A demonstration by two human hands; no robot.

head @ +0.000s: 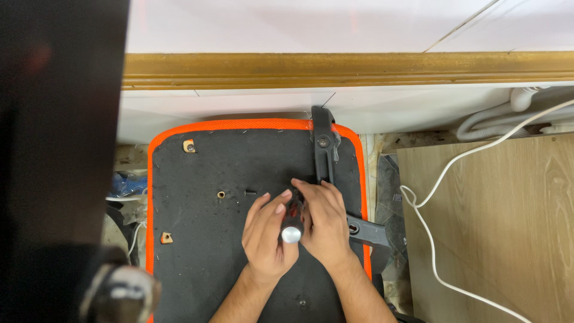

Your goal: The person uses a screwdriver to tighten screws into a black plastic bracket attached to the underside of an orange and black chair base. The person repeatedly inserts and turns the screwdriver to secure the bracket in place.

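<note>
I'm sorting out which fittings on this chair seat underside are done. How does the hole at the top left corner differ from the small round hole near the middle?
The top left corner hole is a ragged, roughly square cut baring pale wood, with a metal fitting in it. The small round hole is neater and smaller, a brassy ring with nothing visible inside. The corner hole lies far from both hands; the round one lies nearer the left hand. Both pierce the black seat cover.
</note>
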